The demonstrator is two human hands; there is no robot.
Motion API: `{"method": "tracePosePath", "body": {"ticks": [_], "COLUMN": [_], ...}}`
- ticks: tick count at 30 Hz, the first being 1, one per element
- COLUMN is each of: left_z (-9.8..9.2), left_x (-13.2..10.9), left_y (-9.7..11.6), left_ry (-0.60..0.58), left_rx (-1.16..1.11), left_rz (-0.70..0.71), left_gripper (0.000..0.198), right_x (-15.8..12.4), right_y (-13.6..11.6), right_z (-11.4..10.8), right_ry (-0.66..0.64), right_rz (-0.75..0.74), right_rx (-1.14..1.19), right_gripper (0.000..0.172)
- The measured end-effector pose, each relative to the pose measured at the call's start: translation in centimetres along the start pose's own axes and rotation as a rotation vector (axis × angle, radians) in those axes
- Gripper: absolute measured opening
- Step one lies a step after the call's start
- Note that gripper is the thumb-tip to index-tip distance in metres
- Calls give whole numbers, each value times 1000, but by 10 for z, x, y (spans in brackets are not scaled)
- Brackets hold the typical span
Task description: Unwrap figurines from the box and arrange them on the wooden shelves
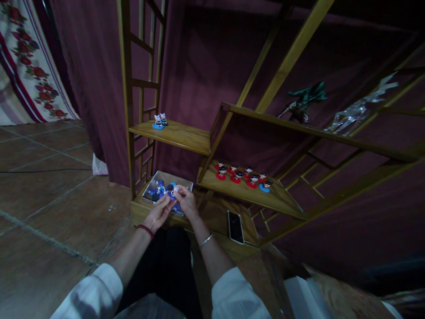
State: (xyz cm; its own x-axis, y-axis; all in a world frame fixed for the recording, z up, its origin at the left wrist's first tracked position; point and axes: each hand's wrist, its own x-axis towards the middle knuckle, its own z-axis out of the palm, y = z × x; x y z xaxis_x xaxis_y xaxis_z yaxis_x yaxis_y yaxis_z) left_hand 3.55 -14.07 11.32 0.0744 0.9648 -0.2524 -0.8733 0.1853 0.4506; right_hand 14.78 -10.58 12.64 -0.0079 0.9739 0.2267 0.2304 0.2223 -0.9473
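Observation:
Both my hands meet over a shallow grey box [187, 183] on the lowest wooden shelf. My right hand [186, 200] pinches a small white-headed figurine [175, 190] on a blue base. My left hand [159, 212], with a red bead bracelet at the wrist, has its fingers closed on the same figurine from the left. Several more blue-based figurines [158, 188] lie in the box.
A row of several red-based figurines [237, 173] and one blue-based stands on the middle shelf. Two blue-based figurines [160, 120] stand on the upper left shelf [186, 135]. A dark phone [235, 226] lies on the low shelf. Two horse-like ornaments sit higher right.

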Motion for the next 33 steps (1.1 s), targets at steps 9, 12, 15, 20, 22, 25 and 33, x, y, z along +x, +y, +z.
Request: {"method": "tracePosePath", "body": {"ticks": [9,12,15,20,22,25,33], "left_z": [-1,0,3,5,4,2,0], "left_x": [-1,-2,-4,-6,-6,-5,-8], "left_y": [-1,0,1,3,3,3,2], "left_ry": [-15,-14,-9,-14,-15,-10,-57], "left_rx": [2,-1,-3,-6,-14,-22,26], "left_rz": [7,-5,-14,-26,-25,-35,-29], "left_gripper": [17,16,15,15,15,16,15], "right_x": [-3,-3,-2,-3,-4,-5,-4], "right_y": [-5,-7,-11,-17,-19,-21,-11], "right_z": [-4,-7,-10,-12,-12,-12,-13], "right_ry": [-19,-42,-62,-88,-85,-89,-124], "right_rz": [-37,-52,-69,-89,-89,-82,-83], "right_rx": [-84,-108,-129,-148,-152,-160,-153], "right_gripper": [30,29,28,26,26,25,28]}}
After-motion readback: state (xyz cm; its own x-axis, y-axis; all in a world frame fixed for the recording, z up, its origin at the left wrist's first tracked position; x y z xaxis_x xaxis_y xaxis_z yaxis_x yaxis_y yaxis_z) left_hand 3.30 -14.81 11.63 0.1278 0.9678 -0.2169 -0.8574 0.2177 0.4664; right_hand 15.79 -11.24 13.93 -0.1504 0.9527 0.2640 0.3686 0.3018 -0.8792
